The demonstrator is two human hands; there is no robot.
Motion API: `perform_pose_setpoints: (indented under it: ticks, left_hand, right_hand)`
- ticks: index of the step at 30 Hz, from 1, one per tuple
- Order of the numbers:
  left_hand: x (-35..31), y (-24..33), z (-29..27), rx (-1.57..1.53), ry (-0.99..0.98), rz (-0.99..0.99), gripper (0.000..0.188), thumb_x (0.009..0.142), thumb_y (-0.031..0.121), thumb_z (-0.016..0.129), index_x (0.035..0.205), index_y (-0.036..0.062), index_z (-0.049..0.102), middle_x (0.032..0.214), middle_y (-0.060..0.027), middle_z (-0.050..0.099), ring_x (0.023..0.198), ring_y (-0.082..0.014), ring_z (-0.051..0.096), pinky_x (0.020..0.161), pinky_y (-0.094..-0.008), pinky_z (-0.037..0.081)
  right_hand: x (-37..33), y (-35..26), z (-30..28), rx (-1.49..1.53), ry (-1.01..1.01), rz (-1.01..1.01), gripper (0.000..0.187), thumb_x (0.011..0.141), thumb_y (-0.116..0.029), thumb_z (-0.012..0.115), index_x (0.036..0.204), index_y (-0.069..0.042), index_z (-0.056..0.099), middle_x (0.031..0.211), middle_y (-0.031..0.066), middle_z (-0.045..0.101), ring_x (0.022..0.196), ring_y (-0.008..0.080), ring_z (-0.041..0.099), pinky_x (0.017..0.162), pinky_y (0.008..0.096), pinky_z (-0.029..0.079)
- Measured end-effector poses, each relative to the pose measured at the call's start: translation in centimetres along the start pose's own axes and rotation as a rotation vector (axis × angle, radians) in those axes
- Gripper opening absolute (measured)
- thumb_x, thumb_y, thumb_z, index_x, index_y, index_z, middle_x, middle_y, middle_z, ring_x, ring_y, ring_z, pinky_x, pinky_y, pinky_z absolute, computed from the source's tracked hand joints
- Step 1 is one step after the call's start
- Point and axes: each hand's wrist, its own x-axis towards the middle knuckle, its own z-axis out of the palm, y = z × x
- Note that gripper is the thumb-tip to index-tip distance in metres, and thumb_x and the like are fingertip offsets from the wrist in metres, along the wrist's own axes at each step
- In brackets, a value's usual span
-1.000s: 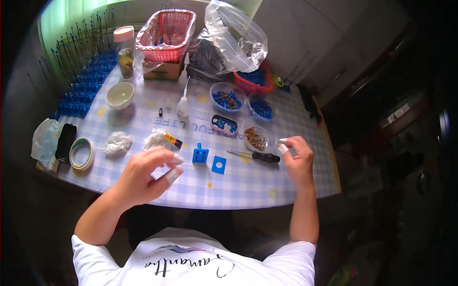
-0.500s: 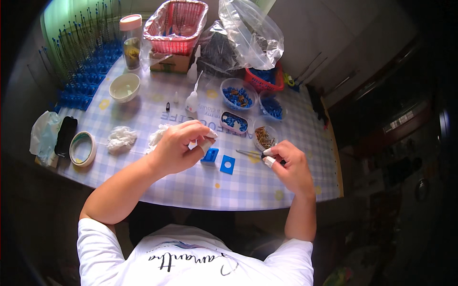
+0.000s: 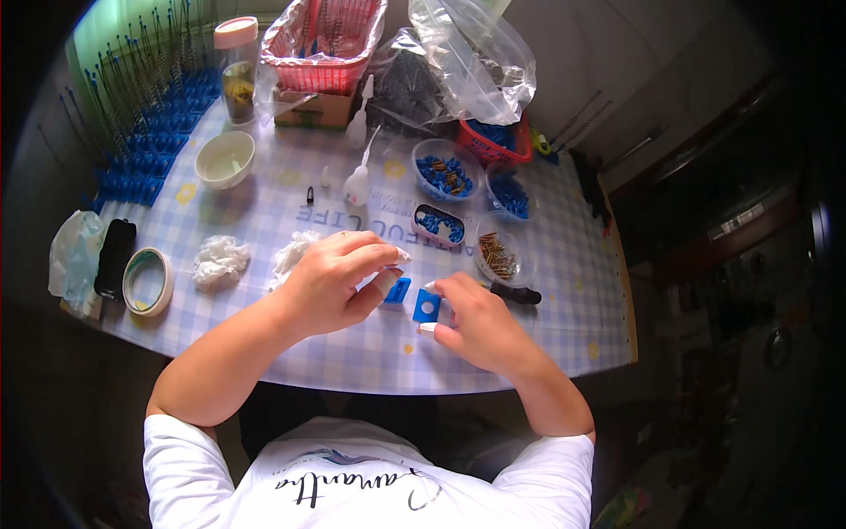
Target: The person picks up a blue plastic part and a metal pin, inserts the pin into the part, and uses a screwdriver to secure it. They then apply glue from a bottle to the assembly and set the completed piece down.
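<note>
My left hand (image 3: 348, 278) is curled in a pinch left of centre, with white covers on its fingertips. What it pinches is too small or hidden to make out. Right beside those fingertips stands a small blue block (image 3: 397, 289), partly covered by them. My right hand (image 3: 476, 322) has thumb and forefinger, also white-tipped, at opposite edges of a flat blue plate (image 3: 417, 308) with a round hole. The plate lies on the cloth. Behind that hand rests a screwdriver (image 3: 516, 294) with a black handle, its shaft partly hidden.
Beyond the hands are a tub of brass-coloured screws (image 3: 498, 257), bowls of blue parts (image 3: 447, 170) and a white squeeze bottle (image 3: 357, 187). Crumpled tissue (image 3: 220, 262), a tape roll (image 3: 148, 282) and a white bowl (image 3: 225, 160) lie left. A red basket (image 3: 324, 70) stands at the back.
My right hand has let go of the screwdriver, now lying on the cloth, and moved left to the blue plate. My left hand stays pinched near the blue block.
</note>
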Motion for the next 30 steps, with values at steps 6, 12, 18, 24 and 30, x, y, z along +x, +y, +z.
perform_pose_setpoints:
  ticks: [6,12,18,24,30]
  left_hand:
    - [0.1,0.0,0.1,-0.002,0.015,0.057,0.029,0.071,-0.006,0.071,0.097,0.0027,0.063,0.084,-0.0106,0.066,0.071,-0.0266,0.066,0.060,-0.0343,0.052]
    - [0.0,-0.1,0.2,0.003,0.012,0.078,0.027,0.070,-0.005,0.071,0.094,0.0034,0.063,0.083,-0.0109,0.065,0.070,-0.0273,0.065,0.058,-0.0353,0.051]
    - [0.0,0.0,0.0,-0.009,0.002,0.090,0.028,0.069,-0.005,0.071,0.095,0.0031,0.063,0.083,-0.0112,0.065,0.071,-0.0275,0.065,0.058,-0.0351,0.051]
    - [0.2,0.4,0.1,-0.121,-0.025,0.027,0.019,0.077,-0.004,0.065,0.094,0.0033,0.064,0.084,-0.0095,0.064,0.071,-0.0283,0.064,0.061,-0.0353,0.053]
    - [1.3,0.9,-0.8,-0.231,-0.198,-0.105,0.020,0.079,-0.004,0.065,0.099,0.0001,0.064,0.084,-0.0103,0.065,0.073,-0.0249,0.066,0.062,-0.0318,0.055]
  right_hand:
    - [0.6,0.6,0.4,-0.145,-0.015,0.055,0.042,0.075,-0.017,0.076,0.108,0.000,0.055,0.104,0.0169,0.056,0.094,0.0363,0.061,0.080,0.0436,0.050]
    - [1.6,0.8,-0.2,-0.115,-0.096,0.105,0.040,0.073,-0.015,0.076,0.103,0.000,0.054,0.103,0.0175,0.056,0.096,0.0346,0.060,0.081,0.0433,0.048]
    - [1.8,0.1,-0.2,0.169,-0.033,0.265,0.028,0.074,-0.009,0.074,0.094,0.001,0.057,0.087,0.0166,0.065,0.080,0.0282,0.065,0.073,0.0376,0.051]
    - [0.2,1.8,0.5,0.582,0.104,0.274,0.019,0.080,0.000,0.067,0.099,0.003,0.064,0.090,0.0106,0.069,0.078,0.0139,0.067,0.070,0.0278,0.054]
    - [-1.2,2.3,-0.2,0.884,0.189,0.147,0.021,0.088,0.003,0.061,0.109,0.004,0.064,0.096,0.0075,0.068,0.084,0.0122,0.067,0.076,0.0247,0.055]
